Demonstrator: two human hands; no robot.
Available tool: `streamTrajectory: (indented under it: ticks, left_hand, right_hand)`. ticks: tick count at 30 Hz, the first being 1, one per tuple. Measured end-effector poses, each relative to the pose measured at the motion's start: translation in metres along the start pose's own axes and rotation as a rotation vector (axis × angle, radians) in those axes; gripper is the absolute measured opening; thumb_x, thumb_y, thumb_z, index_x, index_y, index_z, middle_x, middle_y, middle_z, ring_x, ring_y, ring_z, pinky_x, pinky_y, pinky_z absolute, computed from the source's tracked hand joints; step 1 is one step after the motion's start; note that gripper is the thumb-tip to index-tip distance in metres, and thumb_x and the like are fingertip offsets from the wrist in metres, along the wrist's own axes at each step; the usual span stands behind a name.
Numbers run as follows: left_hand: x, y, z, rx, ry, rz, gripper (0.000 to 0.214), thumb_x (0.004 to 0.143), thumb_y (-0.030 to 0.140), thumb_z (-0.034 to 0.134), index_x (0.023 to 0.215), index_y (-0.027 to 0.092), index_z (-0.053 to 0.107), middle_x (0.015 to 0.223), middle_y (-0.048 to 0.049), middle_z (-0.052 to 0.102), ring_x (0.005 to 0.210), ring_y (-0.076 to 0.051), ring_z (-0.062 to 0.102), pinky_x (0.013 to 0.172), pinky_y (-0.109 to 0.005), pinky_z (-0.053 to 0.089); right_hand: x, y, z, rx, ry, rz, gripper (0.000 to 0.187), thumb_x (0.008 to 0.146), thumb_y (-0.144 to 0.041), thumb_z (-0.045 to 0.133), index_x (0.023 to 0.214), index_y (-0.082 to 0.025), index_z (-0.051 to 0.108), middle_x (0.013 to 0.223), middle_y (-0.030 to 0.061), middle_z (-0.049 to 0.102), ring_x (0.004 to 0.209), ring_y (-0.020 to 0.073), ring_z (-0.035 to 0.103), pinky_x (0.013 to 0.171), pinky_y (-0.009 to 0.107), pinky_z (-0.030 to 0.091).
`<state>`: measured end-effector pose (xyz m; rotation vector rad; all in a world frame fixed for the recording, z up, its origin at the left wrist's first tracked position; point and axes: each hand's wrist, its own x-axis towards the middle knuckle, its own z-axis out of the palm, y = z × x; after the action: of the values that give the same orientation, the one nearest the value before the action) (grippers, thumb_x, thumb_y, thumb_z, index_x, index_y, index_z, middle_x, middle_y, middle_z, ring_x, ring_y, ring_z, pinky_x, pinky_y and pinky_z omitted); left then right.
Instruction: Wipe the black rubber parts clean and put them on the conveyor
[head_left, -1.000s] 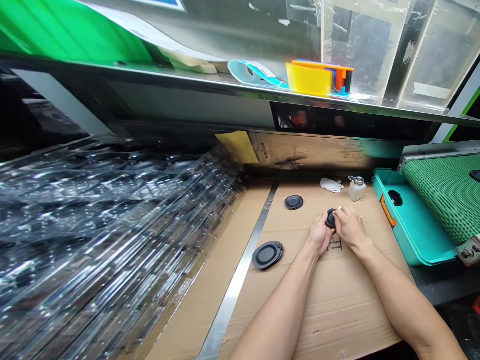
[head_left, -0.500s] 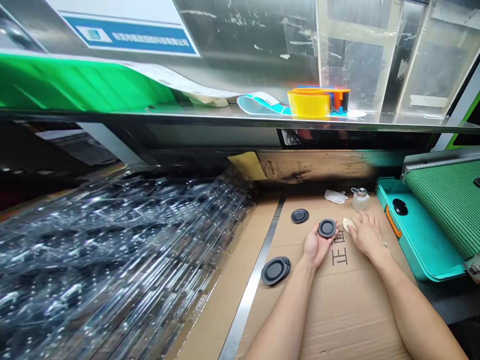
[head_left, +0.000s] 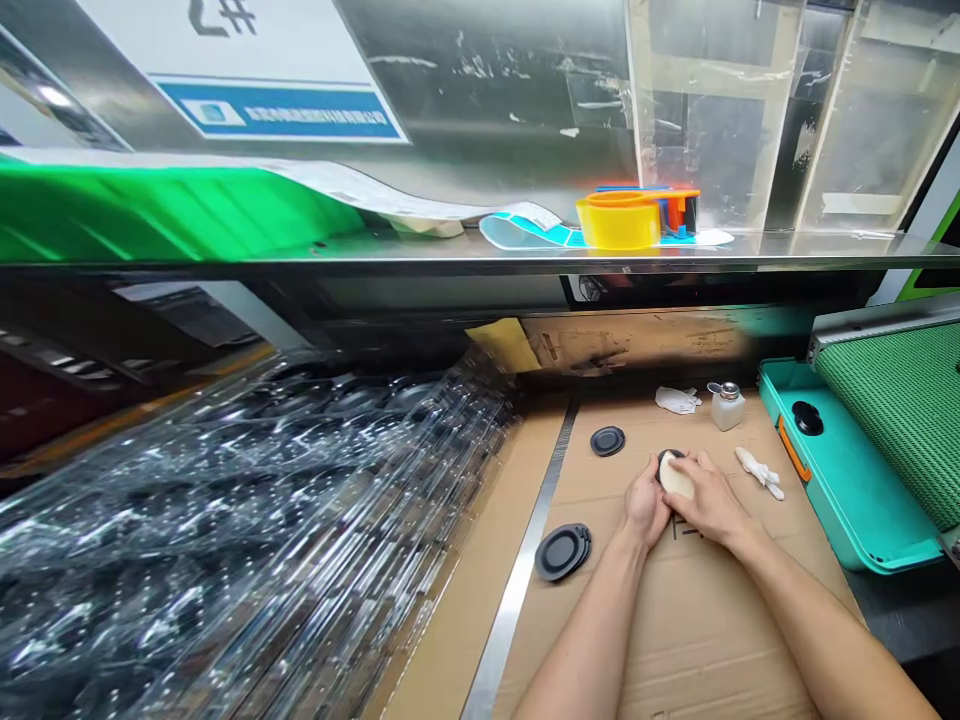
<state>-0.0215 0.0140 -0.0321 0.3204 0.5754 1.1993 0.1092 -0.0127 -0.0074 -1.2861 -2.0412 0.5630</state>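
My left hand [head_left: 645, 507] cups a black rubber gasket [head_left: 669, 460], which is mostly hidden behind a cream sponge [head_left: 676, 479]. My right hand [head_left: 709, 500] grips that sponge and presses it against the gasket's face. Both hands sit over a cardboard sheet [head_left: 697, 640]. Left of them lie a single black gasket [head_left: 607, 441] and a small stack of black gaskets [head_left: 562, 552]. A clear pump bottle [head_left: 727, 408], a crumpled white cloth [head_left: 678, 400] and a white rag [head_left: 759, 472] lie beyond my right hand.
A teal tray [head_left: 840, 490] with a green mat [head_left: 907, 420] stands to the right, holding a black disc [head_left: 807, 417]. Clear plastic sheets [head_left: 225, 530] pile up left beyond a metal strip [head_left: 517, 610]. A yellow container [head_left: 619, 224] stands on a steel shelf [head_left: 525, 264].
The sponge has moved from beside the gasket onto its face, held by my right hand. My left hand has closed around the gasket. The view has tilted slightly upward.
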Motion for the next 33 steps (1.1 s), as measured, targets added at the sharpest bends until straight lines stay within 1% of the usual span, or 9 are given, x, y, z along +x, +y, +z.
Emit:
streamTrajectory:
  ticks: [3,7,12,17,19,23,26,30,33]
  left_hand:
    - [-0.001,0.003,-0.003,0.020,-0.019,-0.020,0.039,0.100,0.036,0.045,0.105,0.009,0.072,0.111,-0.0179,0.073,0.116,-0.029,0.066,0.107,-0.046,0.049]
    - [0.001,0.000,-0.005,0.053,0.005,0.067,0.030,0.099,0.031,0.050,0.099,0.010,0.071,0.108,-0.0156,0.074,0.111,-0.025,0.068,0.105,-0.042,0.050]
    - [0.001,-0.002,-0.006,0.056,-0.022,0.030,0.034,0.099,0.036,0.053,0.099,0.008,0.072,0.106,-0.0177,0.074,0.107,-0.027,0.070,0.102,-0.043,0.052]
    - [-0.001,-0.001,-0.003,0.083,0.012,0.064,0.027,0.099,0.028,0.051,0.100,0.010,0.071,0.104,-0.0151,0.075,0.103,-0.024,0.071,0.099,-0.041,0.054]
    - [-0.001,-0.001,-0.002,0.074,0.017,0.054,0.029,0.100,0.028,0.049,0.101,0.010,0.071,0.104,-0.0150,0.075,0.101,-0.023,0.071,0.098,-0.040,0.055]
    - [-0.002,-0.001,-0.003,0.079,0.041,0.031,0.030,0.102,0.027,0.045,0.109,0.010,0.069,0.105,-0.0141,0.075,0.097,-0.022,0.072,0.096,-0.040,0.056]
    - [-0.004,0.000,-0.003,0.060,0.045,0.013,0.029,0.101,0.022,0.046,0.118,0.011,0.068,0.107,-0.0129,0.074,0.096,-0.019,0.072,0.096,-0.035,0.056]
    - [-0.006,0.000,-0.005,0.082,0.073,-0.008,0.034,0.104,0.024,0.038,0.114,0.011,0.068,0.100,-0.0114,0.075,0.087,-0.017,0.071,0.091,-0.034,0.057]
    - [-0.005,0.000,-0.007,0.080,0.097,0.024,0.037,0.105,0.024,0.035,0.117,0.013,0.069,0.102,-0.0105,0.075,0.089,-0.015,0.071,0.088,-0.030,0.057]
  right_hand:
    - [-0.004,-0.009,-0.009,-0.082,-0.143,-0.083,0.028,0.088,-0.022,0.063,0.116,-0.025,0.065,0.112,0.0060,0.056,0.104,0.0200,0.057,0.091,0.032,0.048]
    - [-0.002,-0.016,-0.022,-0.273,-0.075,-0.058,0.031,0.091,-0.019,0.056,0.121,-0.023,0.062,0.117,0.0080,0.055,0.103,0.0202,0.055,0.090,0.032,0.046]
    - [-0.001,-0.021,-0.034,-0.294,-0.253,-0.130,0.014,0.091,-0.020,0.057,0.102,-0.024,0.065,0.107,0.0030,0.057,0.090,0.0160,0.056,0.078,0.026,0.043]
    - [-0.005,-0.021,-0.040,-0.377,-0.148,-0.037,0.018,0.090,-0.017,0.057,0.105,-0.025,0.064,0.111,0.0042,0.057,0.090,0.0166,0.056,0.077,0.026,0.041]
    - [-0.004,-0.019,-0.035,-0.377,-0.164,-0.070,0.018,0.091,-0.021,0.058,0.107,-0.025,0.064,0.112,0.0047,0.057,0.093,0.0179,0.057,0.077,0.027,0.042]
    - [0.002,-0.012,-0.019,-0.407,-0.026,0.001,0.031,0.095,-0.027,0.057,0.126,-0.023,0.060,0.119,0.0090,0.056,0.104,0.0219,0.056,0.086,0.031,0.046]
    - [0.008,-0.008,-0.007,-0.414,-0.021,-0.031,0.038,0.098,-0.033,0.054,0.135,-0.023,0.055,0.124,0.0109,0.056,0.107,0.0236,0.055,0.088,0.033,0.048]
    - [0.010,-0.008,-0.001,-0.497,0.044,0.097,0.041,0.101,-0.034,0.049,0.138,-0.018,0.053,0.123,0.0155,0.059,0.107,0.0280,0.056,0.088,0.039,0.049]
    - [0.003,-0.011,0.000,-0.476,0.041,0.040,0.043,0.100,-0.034,0.051,0.139,-0.018,0.052,0.125,0.0153,0.059,0.109,0.0287,0.055,0.089,0.041,0.049]
